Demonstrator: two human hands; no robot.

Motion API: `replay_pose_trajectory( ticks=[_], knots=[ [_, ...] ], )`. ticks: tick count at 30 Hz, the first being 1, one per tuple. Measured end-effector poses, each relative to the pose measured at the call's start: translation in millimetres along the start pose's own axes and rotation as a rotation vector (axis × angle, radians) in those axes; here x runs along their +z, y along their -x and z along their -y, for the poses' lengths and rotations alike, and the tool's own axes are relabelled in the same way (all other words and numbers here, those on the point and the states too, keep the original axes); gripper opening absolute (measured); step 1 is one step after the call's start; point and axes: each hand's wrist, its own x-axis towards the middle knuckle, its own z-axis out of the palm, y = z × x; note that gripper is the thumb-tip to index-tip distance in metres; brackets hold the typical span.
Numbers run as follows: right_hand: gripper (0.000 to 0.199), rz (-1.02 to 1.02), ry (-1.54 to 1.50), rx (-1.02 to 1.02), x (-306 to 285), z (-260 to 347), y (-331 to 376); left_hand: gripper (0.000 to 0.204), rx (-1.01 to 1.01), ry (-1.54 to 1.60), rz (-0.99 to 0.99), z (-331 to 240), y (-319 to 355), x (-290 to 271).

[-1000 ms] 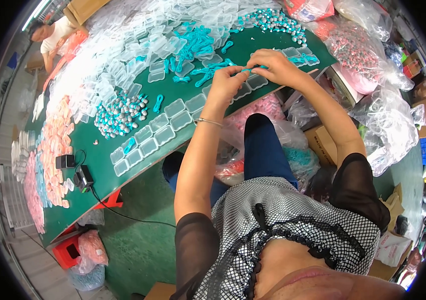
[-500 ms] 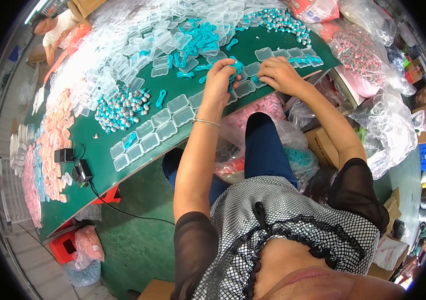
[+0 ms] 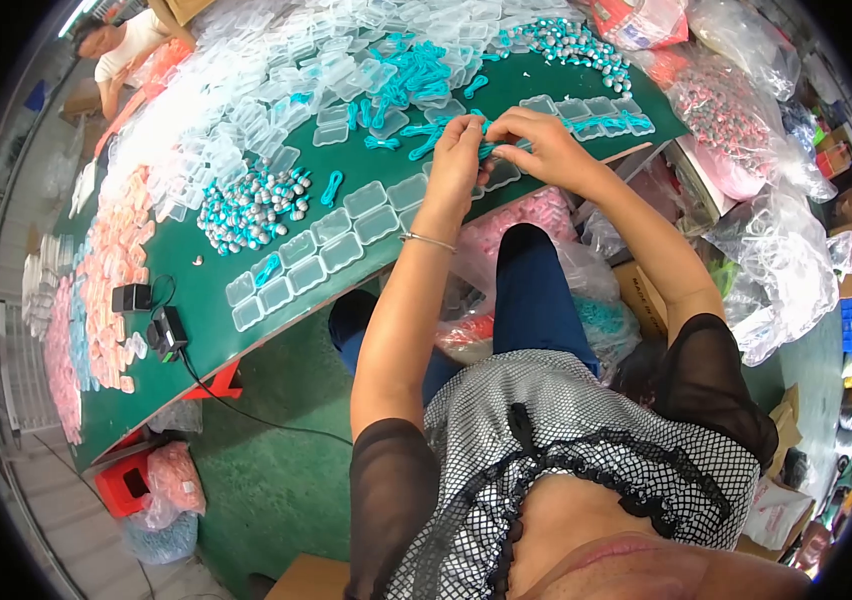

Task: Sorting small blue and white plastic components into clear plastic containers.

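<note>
Teal cord [image 3: 494,146] is pinched between left hand [image 3: 458,150] and right hand [image 3: 544,148], fingertips pressed together, above clear trays [image 3: 346,232] (lined along the bench [image 3: 196,300] near edge, presumably for reach)

Clear glossy plastic cases [image 3: 346,235] — matt green tabletop [image 3: 196,300]

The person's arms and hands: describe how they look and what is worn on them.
Both forearms are bare from above the elbow. The upper arms are covered by short, sheer black sleeves on a top with a black-and-white checked front. The left hand has a thin silver bracelet at its wrist. The right hand and its wrist show no jewellery.
</note>
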Motion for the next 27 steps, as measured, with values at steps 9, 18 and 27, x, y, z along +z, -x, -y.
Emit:
replay_pose_trajectory(
  ticks=[9,18,27],
  knots=[
    [0.016,0.125,0.196,-0.069,8.0,-28.2,18.0,0.034,0.017,0.191,-0.119,-14.5,2.1,-29.8],
    [0.012,0.164,0.419,-0.095,14.1,-20.7,14.6,0.036,-0.009,0.547,-0.058,-6.1,4.3,-38.1],
    [0.029,0.034,-0.412,0.358,53.4,15.7,-18.8,0.043,0.113,0.683,-0.123,1.7,4.6,-32.4]
  ],
)
